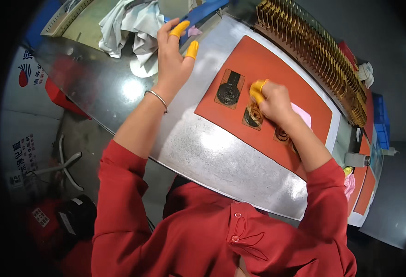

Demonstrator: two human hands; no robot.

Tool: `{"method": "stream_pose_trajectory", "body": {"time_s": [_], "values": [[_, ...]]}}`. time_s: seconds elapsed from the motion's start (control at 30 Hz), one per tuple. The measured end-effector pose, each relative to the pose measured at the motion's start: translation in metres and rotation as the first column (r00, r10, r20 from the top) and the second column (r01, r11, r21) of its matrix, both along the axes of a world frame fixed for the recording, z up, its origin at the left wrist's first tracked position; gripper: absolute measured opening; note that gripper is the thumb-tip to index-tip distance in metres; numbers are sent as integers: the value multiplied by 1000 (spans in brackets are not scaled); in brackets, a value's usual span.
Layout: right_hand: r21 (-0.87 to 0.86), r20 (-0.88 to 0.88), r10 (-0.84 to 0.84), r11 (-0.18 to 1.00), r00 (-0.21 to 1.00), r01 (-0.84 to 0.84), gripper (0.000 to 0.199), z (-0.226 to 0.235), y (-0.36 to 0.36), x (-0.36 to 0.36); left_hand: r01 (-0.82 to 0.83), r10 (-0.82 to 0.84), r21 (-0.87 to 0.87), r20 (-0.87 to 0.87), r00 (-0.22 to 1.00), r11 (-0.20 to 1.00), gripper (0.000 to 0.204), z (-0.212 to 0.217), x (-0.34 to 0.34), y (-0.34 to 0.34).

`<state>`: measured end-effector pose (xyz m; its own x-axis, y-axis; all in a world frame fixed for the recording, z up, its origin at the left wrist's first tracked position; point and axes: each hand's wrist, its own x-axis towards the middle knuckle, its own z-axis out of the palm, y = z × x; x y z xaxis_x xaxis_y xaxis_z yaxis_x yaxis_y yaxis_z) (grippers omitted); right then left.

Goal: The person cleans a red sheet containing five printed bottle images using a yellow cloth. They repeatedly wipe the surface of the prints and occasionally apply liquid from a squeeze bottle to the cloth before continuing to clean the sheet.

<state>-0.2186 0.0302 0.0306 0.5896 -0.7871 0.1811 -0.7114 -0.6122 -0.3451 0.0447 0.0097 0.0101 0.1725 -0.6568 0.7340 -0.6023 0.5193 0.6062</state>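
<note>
A: Big shiny metal table under both hands, grey and full of glare. On top of it, a flat orange mat.

B: Behind the mat, a long rack of gold pieces. Off to the far left, a pile of white cloth.

A: Right hand curled shut, pressing down on a small clear packet with a dark medal inside. Orange rubber tips on the fingers.

B: Just left of that grip, another packet, with a round dark medal and a dark ribbon. Flat on the mat, not touched. Something pink peeking out right behind the right hand.

A: Left hand up and away from the medals, fingers spread open, holding nothing. Orange tips there too. Thin silver bracelet on the wrist.

B: Red sleeves on both arms. Grey floor far below, on the left.
</note>
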Motion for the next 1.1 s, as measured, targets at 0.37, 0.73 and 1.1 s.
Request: {"method": "stream_pose_trajectory", "body": {"time_s": [0.37,0.73,1.1], "values": [[-3,113,73,997,991,-73,9,-10,9,6,-75,75,7,-11,997,997,43,2,6,2],[-60,103,219,975,970,-214,7,-14,0,57,-84,84,-3,-38,996,996,45,7,10,4],[52,-5,316,948,949,-315,7,5,44,56,-114,110,-21,-126,986,993,46,16,17,4]]}}
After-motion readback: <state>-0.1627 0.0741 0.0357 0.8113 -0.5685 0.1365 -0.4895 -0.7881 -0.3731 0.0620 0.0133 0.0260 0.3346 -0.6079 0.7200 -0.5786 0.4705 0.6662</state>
